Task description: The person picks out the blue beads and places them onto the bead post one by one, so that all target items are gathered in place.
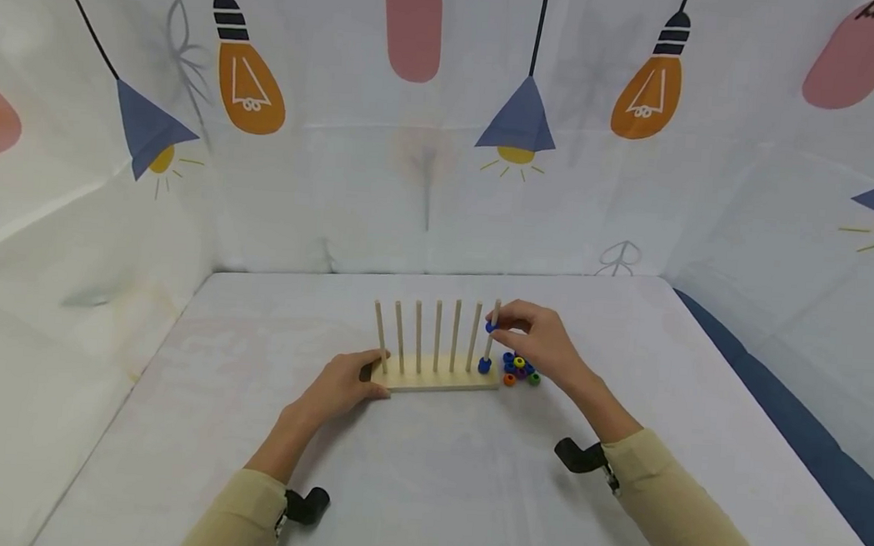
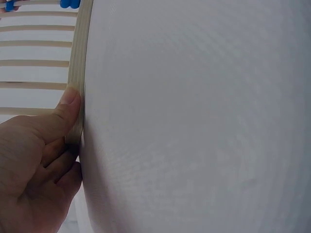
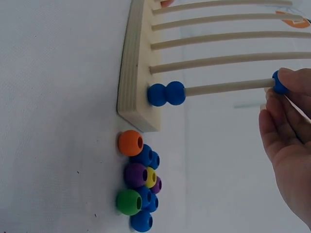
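A pale wooden base [image 1: 438, 380] with a row of several upright pegs stands on the table. My left hand [image 1: 340, 382] grips its left end, thumb on the front face and fingers behind. On the rightmost peg [image 3: 228, 87], two blue beads [image 3: 166, 94] are stacked at the bottom. My right hand [image 1: 542, 336] pinches another blue bead [image 3: 278, 82] between thumb and fingers, threaded on the upper part of that same peg. The other pegs carry no beads.
Loose beads lie in a small cluster just right of the base: an orange bead [image 3: 130, 143], a green bead [image 3: 129, 202], a yellow bead [image 3: 151, 177], plus purple and several blue ones. A white cloth [image 1: 424, 489] covers the table, with a patterned curtain [image 1: 323, 174] behind.
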`<state>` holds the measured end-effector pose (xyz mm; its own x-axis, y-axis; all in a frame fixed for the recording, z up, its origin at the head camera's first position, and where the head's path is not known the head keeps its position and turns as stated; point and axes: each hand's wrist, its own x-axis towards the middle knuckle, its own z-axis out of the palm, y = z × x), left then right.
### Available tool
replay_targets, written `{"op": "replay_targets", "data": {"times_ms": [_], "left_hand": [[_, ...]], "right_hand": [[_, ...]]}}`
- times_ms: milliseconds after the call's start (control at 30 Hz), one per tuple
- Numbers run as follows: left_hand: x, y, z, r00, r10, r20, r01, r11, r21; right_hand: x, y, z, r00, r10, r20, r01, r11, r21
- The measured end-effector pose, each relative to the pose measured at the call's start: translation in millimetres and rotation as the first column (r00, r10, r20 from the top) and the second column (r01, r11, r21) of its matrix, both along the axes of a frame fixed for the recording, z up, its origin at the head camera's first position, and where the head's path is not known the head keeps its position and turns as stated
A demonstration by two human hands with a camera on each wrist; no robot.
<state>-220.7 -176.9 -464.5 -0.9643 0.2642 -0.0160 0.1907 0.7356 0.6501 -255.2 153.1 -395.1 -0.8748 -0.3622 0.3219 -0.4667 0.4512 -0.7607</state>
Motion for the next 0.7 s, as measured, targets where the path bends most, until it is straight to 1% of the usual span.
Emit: {"op": "replay_targets", "data": {"times_ms": [133,300,500,700], "left_hand": [[-0.3,-0.8,-0.8,1.0,0.0,-0.002,0.0,1.0,-0.018],[0.6,-0.8,-0.7,1.0,0.009,0.016,-0.009,1.0,-0.006],[0.9,-0.4,0.1,1.0,0.01,0.015,-0.01,1.0,0.0],[-0.1,0.7,-0.6,1.0,0.014,0.023,-0.014,1.0,0.004]], "right_hand": [[-0.5,0,-3.4,1.0,-0.004,0.021,0.003,1.0,0.015],[-1.6,0,-7.8,1.0,0.008,0.026,-0.008,1.0,0.012],[-1.7,0,-12.6,0.999,0.023,0.034,-0.023,1.0,0.007],[-1.9,1,-16.0,0.997,0.021,0.074,-0.021,1.0,0.0]]}}
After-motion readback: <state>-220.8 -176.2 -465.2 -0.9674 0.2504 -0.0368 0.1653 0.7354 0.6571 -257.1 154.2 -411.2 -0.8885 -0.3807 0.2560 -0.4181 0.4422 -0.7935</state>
